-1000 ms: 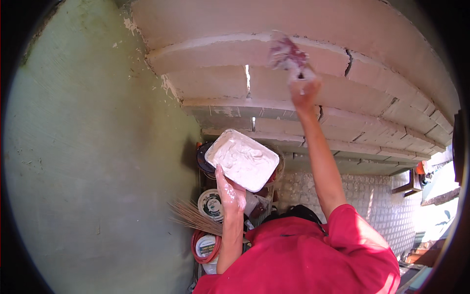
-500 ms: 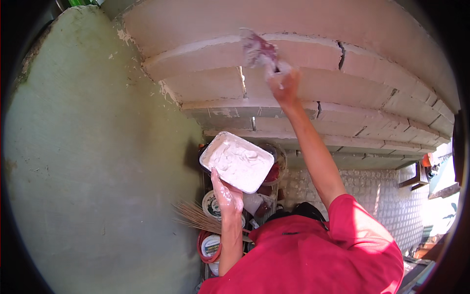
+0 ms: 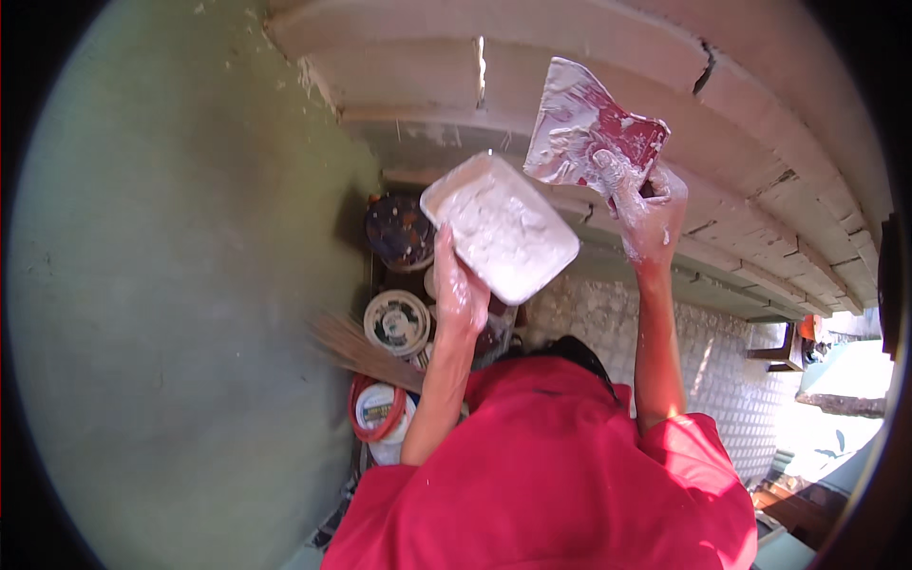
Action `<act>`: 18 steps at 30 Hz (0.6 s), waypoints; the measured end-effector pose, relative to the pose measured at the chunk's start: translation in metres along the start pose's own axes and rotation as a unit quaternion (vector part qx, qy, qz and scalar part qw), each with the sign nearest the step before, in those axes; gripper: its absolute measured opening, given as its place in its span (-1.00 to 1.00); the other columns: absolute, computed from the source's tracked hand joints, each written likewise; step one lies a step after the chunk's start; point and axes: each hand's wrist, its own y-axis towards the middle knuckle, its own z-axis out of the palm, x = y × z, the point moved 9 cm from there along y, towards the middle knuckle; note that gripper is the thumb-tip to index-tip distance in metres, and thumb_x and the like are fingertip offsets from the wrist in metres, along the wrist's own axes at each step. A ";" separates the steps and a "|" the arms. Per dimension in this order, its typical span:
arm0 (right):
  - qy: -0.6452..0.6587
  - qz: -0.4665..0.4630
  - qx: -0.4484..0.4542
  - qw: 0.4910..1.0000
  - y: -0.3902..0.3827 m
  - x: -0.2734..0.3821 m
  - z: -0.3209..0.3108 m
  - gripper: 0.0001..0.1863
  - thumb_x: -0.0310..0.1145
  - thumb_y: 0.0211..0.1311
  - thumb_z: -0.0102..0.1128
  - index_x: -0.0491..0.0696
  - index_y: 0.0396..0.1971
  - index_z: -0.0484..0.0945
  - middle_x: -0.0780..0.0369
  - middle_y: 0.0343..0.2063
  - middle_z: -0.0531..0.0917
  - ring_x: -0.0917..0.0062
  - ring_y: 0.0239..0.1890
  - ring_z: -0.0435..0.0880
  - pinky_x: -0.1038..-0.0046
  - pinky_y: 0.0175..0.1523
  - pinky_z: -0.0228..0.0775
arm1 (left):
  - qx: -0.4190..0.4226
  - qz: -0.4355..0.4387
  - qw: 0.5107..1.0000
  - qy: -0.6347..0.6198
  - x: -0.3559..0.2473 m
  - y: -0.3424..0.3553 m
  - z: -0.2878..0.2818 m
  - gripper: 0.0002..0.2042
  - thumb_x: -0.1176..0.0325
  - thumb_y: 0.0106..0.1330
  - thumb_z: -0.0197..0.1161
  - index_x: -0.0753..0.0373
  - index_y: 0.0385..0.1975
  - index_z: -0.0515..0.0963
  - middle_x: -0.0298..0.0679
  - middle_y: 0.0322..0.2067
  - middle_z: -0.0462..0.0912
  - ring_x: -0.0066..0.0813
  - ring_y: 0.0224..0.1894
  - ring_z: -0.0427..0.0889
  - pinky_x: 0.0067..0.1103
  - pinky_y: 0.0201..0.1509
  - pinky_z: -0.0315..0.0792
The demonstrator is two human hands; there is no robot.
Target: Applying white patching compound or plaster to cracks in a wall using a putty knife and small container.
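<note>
I see a green plastered wall [image 3: 171, 313] and stepped ceiling beams [image 3: 608, 57]. One left hand [image 3: 459, 290] grips one plaster tray [image 3: 501, 225]; one right hand [image 3: 646, 204] clasps one red trowel [image 3: 591, 128] beside it.

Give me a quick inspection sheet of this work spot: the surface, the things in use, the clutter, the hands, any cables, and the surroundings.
Surface: pale stepped moulding overhead, cracked at right.
Job's things: white tray full of white paste; wide red-backed trowel smeared with paste.
Clutter: round tins and tubs below; a straw broom.
Hands: left hand grips the tray's edge; right hand holds the trowel; both paste-smeared.
Cables: nothing seen.
Surroundings: green wall at left, patterned metal plate at right.
</note>
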 end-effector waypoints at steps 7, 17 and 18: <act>-0.158 -0.016 0.145 0.976 -0.021 0.008 0.012 -0.77 -0.34 0.22 0.30 -0.23 -0.31 0.68 0.29 -0.61 0.63 0.72 -0.56 0.44 0.50 -0.43 0.29 | 0.023 -0.020 0.999 0.018 0.019 0.004 0.012 -0.48 0.02 0.54 -0.13 0.28 0.31 0.27 -0.18 0.24 0.45 -0.33 0.26 0.46 -0.35 0.38 0.30; -0.314 -0.018 0.310 0.897 -0.027 0.013 0.034 -0.73 -0.29 0.12 0.17 -0.23 -0.37 0.65 -0.03 -0.56 0.60 0.09 -0.53 0.51 0.24 -0.32 0.37 | 0.012 -0.026 0.998 0.055 0.032 -0.001 0.003 -0.61 0.13 0.54 -0.07 0.23 0.20 0.32 -0.23 0.14 0.51 -0.41 0.19 0.52 -0.39 0.29 0.41; -0.318 -0.079 0.304 0.895 -0.033 0.012 0.039 -0.78 -0.31 0.09 0.17 -0.18 -0.40 0.60 0.01 -0.48 0.60 0.07 -0.40 0.52 0.15 -0.27 0.36 | 0.016 -0.030 0.998 0.053 0.035 -0.001 0.006 -0.61 0.13 0.54 -0.07 0.23 0.20 0.32 -0.23 0.14 0.51 -0.41 0.19 0.52 -0.39 0.29 0.41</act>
